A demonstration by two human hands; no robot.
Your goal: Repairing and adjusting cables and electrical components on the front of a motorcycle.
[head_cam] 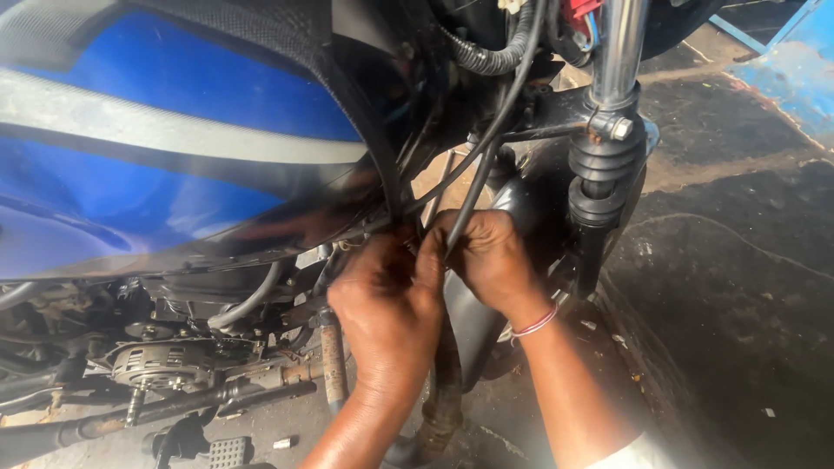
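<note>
1. Left hand (387,304) and right hand (491,256) touching, fingers pinched together on black cable (473,195) (exact grip hidden).
2. Cable runs up past fork tube (618,43).
3. Blue fuel tank (156,148) left; engine (161,360) below.

One camera sits on the person's head and looks down, very close, at the side of a blue motorbike (156,156). The dark floor (738,287) shows on the right.
</note>
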